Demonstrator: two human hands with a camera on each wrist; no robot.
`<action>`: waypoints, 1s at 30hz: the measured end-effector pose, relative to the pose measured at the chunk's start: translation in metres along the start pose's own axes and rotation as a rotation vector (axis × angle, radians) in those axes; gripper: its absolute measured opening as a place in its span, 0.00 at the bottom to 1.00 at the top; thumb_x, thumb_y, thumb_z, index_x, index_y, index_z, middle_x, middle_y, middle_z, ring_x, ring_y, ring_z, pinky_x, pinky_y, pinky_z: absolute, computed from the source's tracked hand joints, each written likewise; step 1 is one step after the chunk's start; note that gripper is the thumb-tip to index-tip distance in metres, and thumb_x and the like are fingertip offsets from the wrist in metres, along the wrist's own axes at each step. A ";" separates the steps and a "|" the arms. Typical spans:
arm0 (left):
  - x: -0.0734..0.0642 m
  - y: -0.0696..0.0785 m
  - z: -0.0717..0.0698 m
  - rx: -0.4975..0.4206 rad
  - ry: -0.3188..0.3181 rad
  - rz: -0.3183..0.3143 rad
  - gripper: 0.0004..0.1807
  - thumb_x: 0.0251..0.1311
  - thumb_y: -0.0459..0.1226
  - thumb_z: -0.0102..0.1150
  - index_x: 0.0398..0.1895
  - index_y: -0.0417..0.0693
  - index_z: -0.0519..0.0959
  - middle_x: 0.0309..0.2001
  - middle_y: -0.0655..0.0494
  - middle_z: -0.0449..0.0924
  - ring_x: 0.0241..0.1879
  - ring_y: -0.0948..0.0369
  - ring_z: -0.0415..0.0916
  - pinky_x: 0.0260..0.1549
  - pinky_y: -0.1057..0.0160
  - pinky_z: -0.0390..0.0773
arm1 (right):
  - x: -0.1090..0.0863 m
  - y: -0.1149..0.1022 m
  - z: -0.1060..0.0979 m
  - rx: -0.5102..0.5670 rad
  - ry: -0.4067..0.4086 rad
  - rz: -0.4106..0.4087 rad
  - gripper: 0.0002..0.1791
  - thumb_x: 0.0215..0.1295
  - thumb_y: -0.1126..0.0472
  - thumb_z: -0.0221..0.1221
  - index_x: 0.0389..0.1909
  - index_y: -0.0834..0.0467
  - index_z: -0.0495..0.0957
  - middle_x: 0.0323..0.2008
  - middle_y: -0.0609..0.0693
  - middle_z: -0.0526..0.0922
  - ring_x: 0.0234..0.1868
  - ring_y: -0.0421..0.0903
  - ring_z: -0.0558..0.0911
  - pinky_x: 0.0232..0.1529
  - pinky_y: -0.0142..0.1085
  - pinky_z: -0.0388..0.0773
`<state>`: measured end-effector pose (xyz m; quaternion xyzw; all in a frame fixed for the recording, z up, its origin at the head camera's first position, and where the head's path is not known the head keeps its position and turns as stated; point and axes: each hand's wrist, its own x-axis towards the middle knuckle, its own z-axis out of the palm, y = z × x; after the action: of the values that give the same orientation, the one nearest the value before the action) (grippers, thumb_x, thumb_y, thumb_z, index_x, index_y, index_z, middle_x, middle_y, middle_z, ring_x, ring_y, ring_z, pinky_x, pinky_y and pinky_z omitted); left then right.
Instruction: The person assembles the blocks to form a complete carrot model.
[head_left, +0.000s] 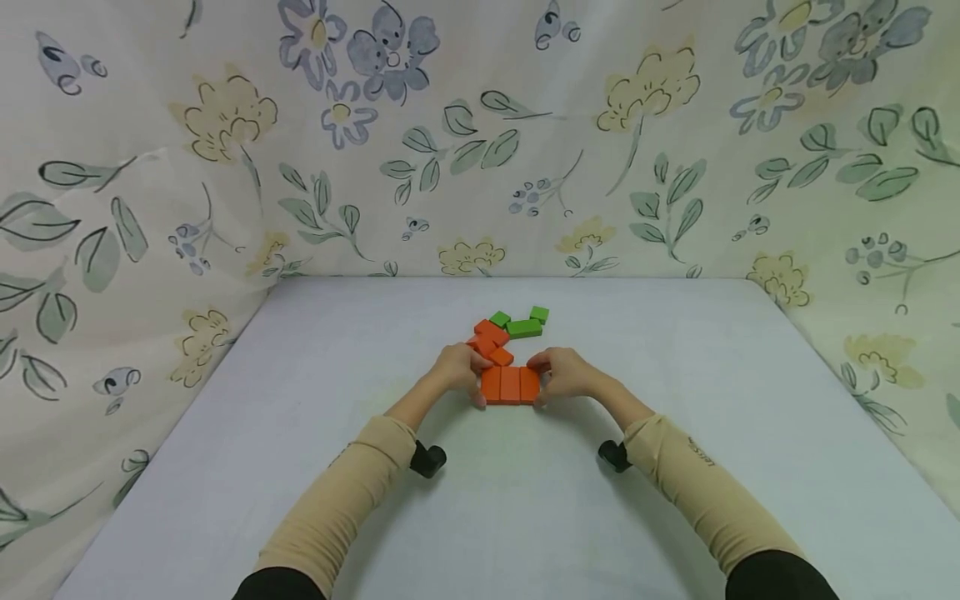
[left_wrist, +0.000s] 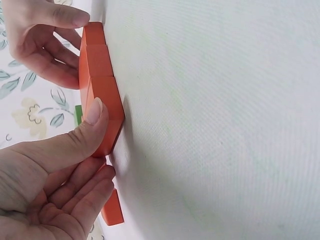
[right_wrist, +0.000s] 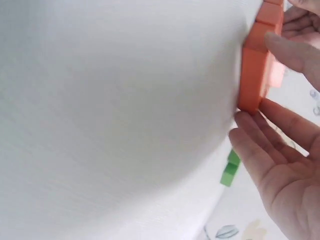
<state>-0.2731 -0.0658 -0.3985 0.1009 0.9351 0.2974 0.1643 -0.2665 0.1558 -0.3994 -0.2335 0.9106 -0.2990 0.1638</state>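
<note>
Three orange blocks (head_left: 510, 386) lie side by side in a row on the white table. At the row's left end my left hand (head_left: 459, 367) grips the end block, its thumb on the near side and its fingers behind. My right hand (head_left: 566, 372) grips the right end block in the same way. In the left wrist view the left thumb presses on the orange block (left_wrist: 107, 95). The right wrist view shows the right thumb and fingers around the corners of the orange end block (right_wrist: 254, 75).
Just beyond the row, loose orange blocks (head_left: 491, 333) lie in a cluster near the left hand. Behind them are a long green block (head_left: 524, 329) and two smaller green blocks (head_left: 539, 314). A floral cloth (head_left: 480, 200) hangs behind the white table (head_left: 675, 333).
</note>
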 end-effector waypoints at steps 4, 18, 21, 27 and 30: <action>0.000 0.000 -0.001 0.009 -0.001 0.008 0.34 0.36 0.34 0.82 0.54 0.45 0.83 0.45 0.52 0.83 0.46 0.57 0.75 0.45 0.63 0.76 | 0.004 -0.007 -0.007 -0.001 -0.009 0.035 0.28 0.56 0.62 0.67 0.58 0.70 0.75 0.54 0.61 0.79 0.56 0.57 0.76 0.57 0.48 0.73; -0.004 0.001 0.000 0.057 0.013 0.023 0.36 0.36 0.34 0.82 0.56 0.47 0.81 0.48 0.51 0.82 0.47 0.56 0.74 0.45 0.61 0.76 | 0.045 -0.019 -0.001 -0.054 0.097 -0.087 0.20 0.63 0.78 0.50 0.54 0.68 0.79 0.53 0.61 0.81 0.47 0.52 0.78 0.43 0.37 0.78; -0.004 0.001 0.000 0.046 0.014 0.029 0.36 0.36 0.34 0.82 0.56 0.45 0.81 0.47 0.50 0.83 0.45 0.56 0.75 0.44 0.62 0.76 | 0.050 -0.020 0.001 -0.103 0.072 -0.111 0.21 0.60 0.81 0.52 0.55 0.69 0.78 0.54 0.62 0.80 0.53 0.54 0.78 0.51 0.41 0.78; -0.005 0.001 -0.001 0.025 0.015 0.030 0.35 0.35 0.33 0.82 0.55 0.44 0.82 0.46 0.50 0.84 0.45 0.57 0.75 0.43 0.63 0.76 | 0.053 -0.022 0.003 -0.296 0.034 -0.167 0.17 0.62 0.75 0.60 0.53 0.69 0.79 0.49 0.60 0.83 0.50 0.53 0.80 0.54 0.42 0.76; -0.005 0.001 -0.001 0.032 0.018 0.030 0.35 0.36 0.33 0.82 0.55 0.44 0.82 0.45 0.51 0.84 0.44 0.57 0.75 0.43 0.62 0.76 | 0.053 -0.024 0.002 -0.358 0.046 -0.147 0.14 0.62 0.72 0.61 0.50 0.69 0.81 0.45 0.58 0.84 0.45 0.52 0.80 0.53 0.42 0.76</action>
<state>-0.2685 -0.0666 -0.3958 0.1149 0.9395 0.2859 0.1497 -0.3019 0.1105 -0.3949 -0.3180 0.9332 -0.1489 0.0767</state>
